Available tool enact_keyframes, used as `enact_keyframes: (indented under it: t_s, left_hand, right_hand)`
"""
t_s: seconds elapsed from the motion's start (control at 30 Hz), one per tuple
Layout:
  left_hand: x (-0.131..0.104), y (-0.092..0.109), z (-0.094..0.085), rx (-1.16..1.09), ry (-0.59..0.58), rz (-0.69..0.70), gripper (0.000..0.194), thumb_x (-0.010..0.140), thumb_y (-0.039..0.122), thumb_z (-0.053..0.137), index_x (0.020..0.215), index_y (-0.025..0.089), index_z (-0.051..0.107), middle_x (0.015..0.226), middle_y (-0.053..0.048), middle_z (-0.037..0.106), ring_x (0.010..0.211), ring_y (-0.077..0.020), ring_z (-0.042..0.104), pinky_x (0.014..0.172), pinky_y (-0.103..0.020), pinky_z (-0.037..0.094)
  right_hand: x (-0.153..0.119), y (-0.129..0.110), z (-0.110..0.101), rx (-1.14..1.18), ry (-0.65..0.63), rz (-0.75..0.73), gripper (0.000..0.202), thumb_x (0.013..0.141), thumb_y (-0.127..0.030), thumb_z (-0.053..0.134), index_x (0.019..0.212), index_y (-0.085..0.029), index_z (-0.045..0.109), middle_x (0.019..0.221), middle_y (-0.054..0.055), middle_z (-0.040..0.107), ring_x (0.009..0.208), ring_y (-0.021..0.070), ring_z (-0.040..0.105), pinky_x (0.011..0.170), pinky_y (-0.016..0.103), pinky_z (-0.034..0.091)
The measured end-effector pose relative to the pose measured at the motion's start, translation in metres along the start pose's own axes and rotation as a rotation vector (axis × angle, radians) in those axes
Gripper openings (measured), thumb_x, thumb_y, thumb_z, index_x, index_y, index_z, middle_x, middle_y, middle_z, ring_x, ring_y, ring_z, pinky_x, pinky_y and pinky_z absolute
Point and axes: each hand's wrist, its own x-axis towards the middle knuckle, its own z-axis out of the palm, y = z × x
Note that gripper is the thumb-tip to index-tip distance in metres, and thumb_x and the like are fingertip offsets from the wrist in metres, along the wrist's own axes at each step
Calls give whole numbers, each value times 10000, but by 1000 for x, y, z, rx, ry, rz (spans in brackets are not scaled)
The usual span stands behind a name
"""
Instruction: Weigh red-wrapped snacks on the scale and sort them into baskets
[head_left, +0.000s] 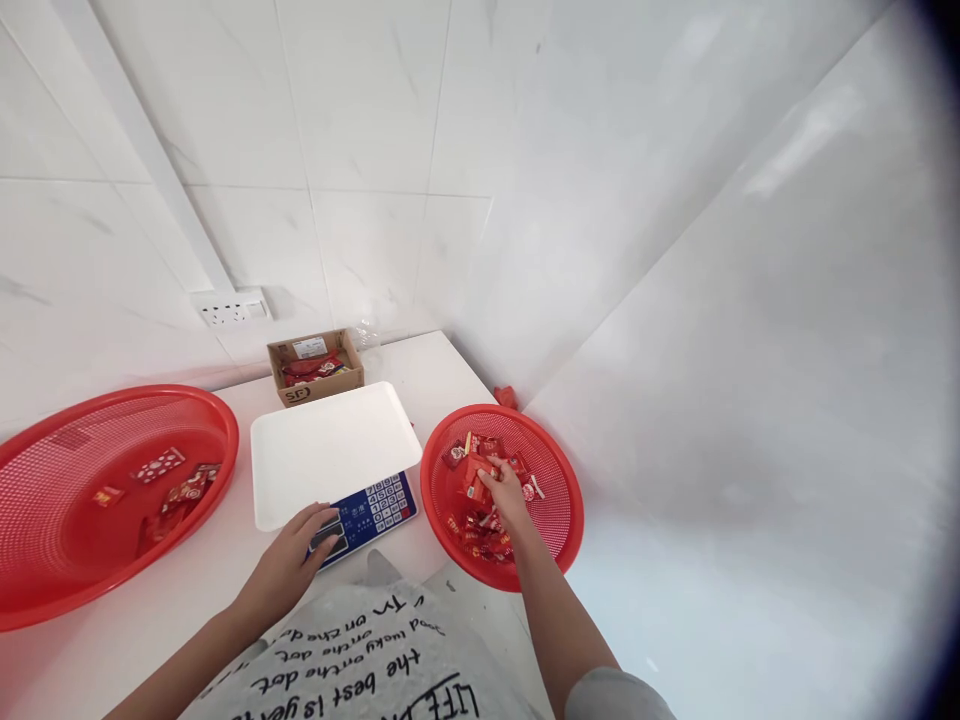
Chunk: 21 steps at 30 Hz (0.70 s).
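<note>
My left hand [304,545] rests at the front left of a digital scale [390,505], its fingers spread over the display and the near corner of the white weighing pan [330,450]. Nothing is in that hand, and the pan has nothing on it. My right hand [508,493] reaches into the round red basket [566,480] on the right. Its thumb and fingers are closed on a red packet [477,478]. Several other small red wrapped packets [487,545] lie around it in the basket; my hand hides part of the pile.
A larger red basket [225,425] with several packets stands at the left. Behind the scale is a cardboard box [322,385] holding red packets, with clear plastic [366,335] beside it. A wall socket [232,308] is above the white table [420,360]; walls border the back and right.
</note>
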Motion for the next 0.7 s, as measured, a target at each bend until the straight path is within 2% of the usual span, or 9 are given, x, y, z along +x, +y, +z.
enact_keyframes:
  t_s: [0.1,0.17,0.23,0.3,0.37,0.47,0.57,0.63,0.7]
  left_hand:
    - [2,33,-4,-280,-182,-141,421,812,488,491,1112,227,629,1104,-72,688,1037,-261,636,889,-394,522]
    - [3,57,-5,-543,-347,-242,451,812,530,499,1111,213,616,1008,-77,701,951,-245,660,862,-384,523]
    - [6,77,-5,-877,-463,-403,517,838,575,455,1167,193,570,1003,-100,692,898,-228,667,818,-381,528]
    - [11,91,-7,-1169,-516,-543,536,847,594,434,1107,153,592,980,-124,689,862,-221,669,781,-367,525]
    - [15,98,-14,-1365,-473,-549,421,843,497,535,1068,150,609,968,-104,687,840,-191,662,770,-321,512]
    - [16,104,-31,-1455,-317,-483,314,775,282,688,1061,175,616,997,-62,671,836,-151,643,771,-267,495]
    - [11,110,-47,-1445,-167,-438,377,731,215,734,1085,215,602,1045,-39,647,862,-145,631,779,-267,495]
    - [8,115,-54,-1439,-110,-399,387,712,207,750,1071,220,606,1051,-32,640,891,-149,622,800,-270,491]
    - [4,119,-55,-1429,-101,-356,374,705,229,756,1051,215,615,1035,-28,644,907,-151,612,811,-267,482]
  right_hand:
    - [-34,-26,6,480,-112,21,570,790,-445,564,1314,-274,419,1115,48,666,946,212,665,805,365,556]
    - [-57,-47,20,681,-167,-27,505,748,-394,647,1214,-277,491,1045,24,686,957,193,654,874,367,522]
    - [-80,-67,36,786,-251,-112,346,698,-331,714,1010,-259,580,1010,16,695,964,183,644,916,368,488]
    - [-99,-84,48,763,-394,-220,200,686,-278,730,844,-249,611,998,11,699,1016,189,624,948,379,460]
    - [-113,-97,52,642,-515,-359,92,713,-256,709,750,-243,626,956,21,702,1114,209,576,997,403,419]
    - [-122,-104,49,513,-542,-486,59,746,-288,682,785,-246,667,1111,60,662,1224,232,492,1048,427,364]
    - [-120,-102,45,629,-527,-397,334,739,-374,696,1053,-276,637,1332,82,532,1252,245,465,1021,421,396]
    - [-117,-101,44,702,-548,-300,470,747,-446,680,1174,-282,573,1320,94,540,1213,244,500,971,409,439]
    - [-115,-102,44,672,-590,-246,487,771,-503,637,1186,-257,566,1226,99,602,1121,237,559,906,390,475]
